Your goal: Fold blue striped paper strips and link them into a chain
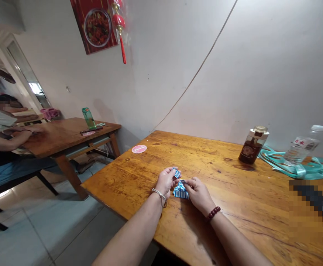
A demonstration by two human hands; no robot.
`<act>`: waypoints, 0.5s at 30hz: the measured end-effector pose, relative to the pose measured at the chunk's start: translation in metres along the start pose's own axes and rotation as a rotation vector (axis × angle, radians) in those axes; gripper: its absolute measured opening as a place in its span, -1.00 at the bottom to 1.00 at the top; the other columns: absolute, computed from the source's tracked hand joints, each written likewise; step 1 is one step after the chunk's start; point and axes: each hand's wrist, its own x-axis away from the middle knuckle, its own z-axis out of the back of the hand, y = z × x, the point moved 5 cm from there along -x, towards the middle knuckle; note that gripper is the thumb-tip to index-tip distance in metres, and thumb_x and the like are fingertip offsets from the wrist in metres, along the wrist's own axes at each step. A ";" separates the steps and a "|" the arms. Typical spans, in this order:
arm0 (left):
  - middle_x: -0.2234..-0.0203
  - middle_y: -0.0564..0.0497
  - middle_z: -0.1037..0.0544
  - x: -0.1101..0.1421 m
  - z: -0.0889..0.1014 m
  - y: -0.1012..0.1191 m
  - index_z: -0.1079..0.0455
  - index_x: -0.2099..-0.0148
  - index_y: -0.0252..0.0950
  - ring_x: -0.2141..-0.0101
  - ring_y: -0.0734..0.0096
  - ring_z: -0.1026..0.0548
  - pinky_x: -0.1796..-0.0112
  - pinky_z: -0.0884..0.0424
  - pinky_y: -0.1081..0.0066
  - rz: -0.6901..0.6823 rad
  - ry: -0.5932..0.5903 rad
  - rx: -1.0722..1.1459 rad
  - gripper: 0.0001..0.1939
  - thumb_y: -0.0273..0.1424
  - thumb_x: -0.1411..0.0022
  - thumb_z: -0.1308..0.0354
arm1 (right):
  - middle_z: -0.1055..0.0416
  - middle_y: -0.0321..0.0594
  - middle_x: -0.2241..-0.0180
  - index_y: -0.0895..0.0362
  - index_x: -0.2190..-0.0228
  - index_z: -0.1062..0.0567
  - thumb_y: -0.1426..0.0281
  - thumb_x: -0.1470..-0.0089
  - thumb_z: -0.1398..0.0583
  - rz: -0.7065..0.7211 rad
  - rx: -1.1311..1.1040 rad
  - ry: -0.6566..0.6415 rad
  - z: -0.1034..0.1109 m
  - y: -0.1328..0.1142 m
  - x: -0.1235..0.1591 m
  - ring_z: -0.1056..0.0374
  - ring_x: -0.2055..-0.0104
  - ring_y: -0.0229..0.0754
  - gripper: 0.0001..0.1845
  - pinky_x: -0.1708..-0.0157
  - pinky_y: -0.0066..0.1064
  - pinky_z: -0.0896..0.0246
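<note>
My left hand (166,181) is closed on a small blue-and-white card (176,173) that sticks up between thumb and fingers. A pile of similar blue-and-white cards (181,193) lies on the wooden table (205,155), below and between my hands. My right hand (199,193) is at the right edge of this pile, thumb and index finger pinched around a small dark flat piece (184,182). Its exact kind is too small to tell. A metal bangle circles my left wrist, and dark red beads circle my right.
A brown drink bottle (252,147), a clear water bottle (302,147) and turquoise ribbons (302,170) are at the right. A round pink sticker (139,149) marks the far left corner. Another table (67,129) with a green bottle (88,119) stands left, where a person sits.
</note>
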 end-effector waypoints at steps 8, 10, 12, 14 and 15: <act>0.49 -0.03 -0.46 0.011 -0.014 -0.010 -0.35 0.34 -0.40 0.56 0.61 -0.40 0.56 -0.32 0.63 0.097 -0.117 0.030 -0.81 -0.50 0.09 -0.19 | -0.22 -0.38 0.66 0.15 0.65 -0.29 0.20 0.17 -0.15 -0.137 -0.473 0.127 0.008 -0.002 0.001 -0.11 0.59 -0.34 -0.72 0.58 -0.51 -0.01; 0.50 -0.01 -0.45 0.014 -0.018 -0.013 -0.35 0.36 -0.41 0.53 0.60 -0.41 0.52 -0.33 0.63 0.115 -0.170 0.057 -0.82 -0.53 0.12 -0.20 | -0.25 -0.38 0.64 0.16 0.64 -0.29 0.20 0.18 -0.16 -0.148 -0.520 0.118 0.005 -0.003 0.001 -0.13 0.58 -0.34 -0.72 0.55 -0.51 -0.03; 0.50 0.00 -0.44 0.016 -0.022 -0.015 -0.35 0.36 -0.40 0.50 0.58 -0.41 0.47 -0.34 0.61 0.136 -0.235 0.091 -0.82 -0.53 0.12 -0.20 | -0.27 -0.36 0.63 0.16 0.64 -0.31 0.18 0.19 -0.16 -0.169 -0.522 0.132 0.003 -0.001 0.001 -0.15 0.57 -0.33 -0.71 0.54 -0.50 -0.05; 0.48 -0.01 -0.44 0.018 -0.024 -0.015 -0.35 0.36 -0.40 0.47 0.57 -0.41 0.42 -0.35 0.57 0.151 -0.303 0.119 -0.84 -0.49 0.08 -0.18 | -0.29 -0.34 0.62 0.16 0.63 -0.32 0.18 0.19 -0.16 -0.193 -0.506 0.155 0.003 0.002 0.001 -0.16 0.56 -0.32 -0.71 0.54 -0.50 -0.05; 0.47 -0.02 -0.44 0.018 -0.025 -0.014 -0.35 0.36 -0.40 0.45 0.56 -0.41 0.40 -0.35 0.55 0.153 -0.332 0.129 -0.85 -0.46 0.05 -0.17 | -0.29 -0.34 0.62 0.16 0.62 -0.33 0.18 0.19 -0.16 -0.200 -0.497 0.162 0.003 0.003 0.001 -0.17 0.56 -0.31 -0.72 0.54 -0.50 -0.06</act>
